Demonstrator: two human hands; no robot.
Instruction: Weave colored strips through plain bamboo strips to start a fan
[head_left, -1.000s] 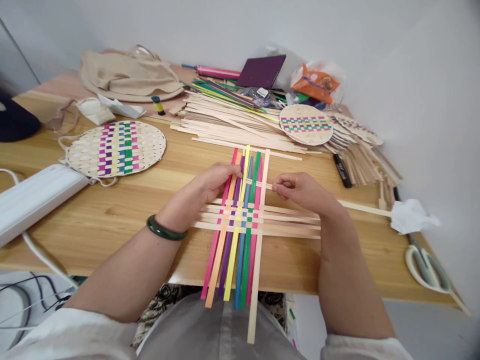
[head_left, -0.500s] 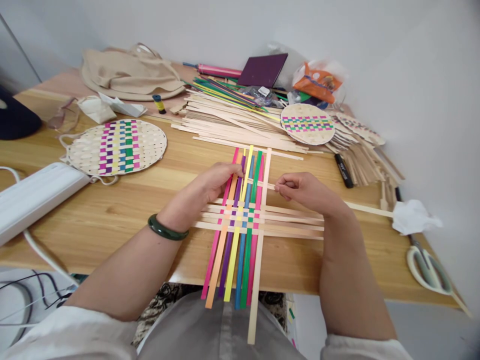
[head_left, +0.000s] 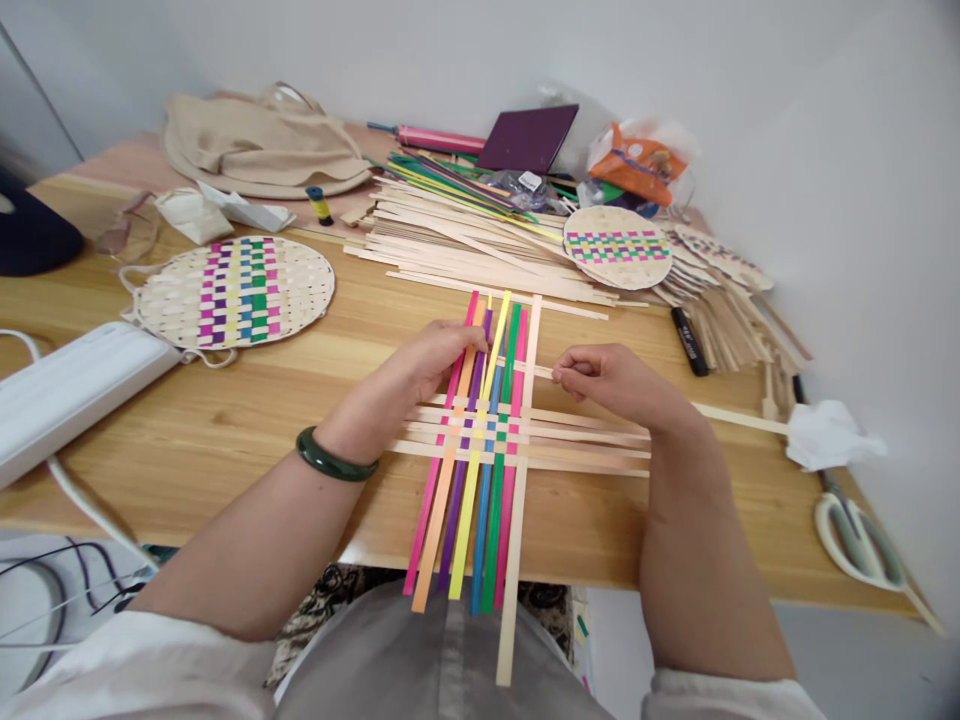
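A partly woven mat of coloured strips (head_left: 480,470) lies in front of me, crossed by plain bamboo strips (head_left: 585,440). My left hand (head_left: 427,365), with a green bangle at the wrist, rests on the upper ends of the pink and orange strips, fingers curled over them. My right hand (head_left: 611,380) pinches a long plain strip (head_left: 739,417) that runs right toward a white tissue. This strip's left end reaches into the coloured strips near the green one.
A finished round woven mat (head_left: 232,292) lies at the left, a smaller one (head_left: 617,246) at the back right. A pile of loose strips (head_left: 465,235) fills the back. A black marker (head_left: 686,340), scissors (head_left: 859,540), tissue (head_left: 829,435) and a white device (head_left: 71,385) also lie about.
My right hand has shifted slightly right along the plain strip. The left hand stays on the coloured strips. The view has drifted a little.
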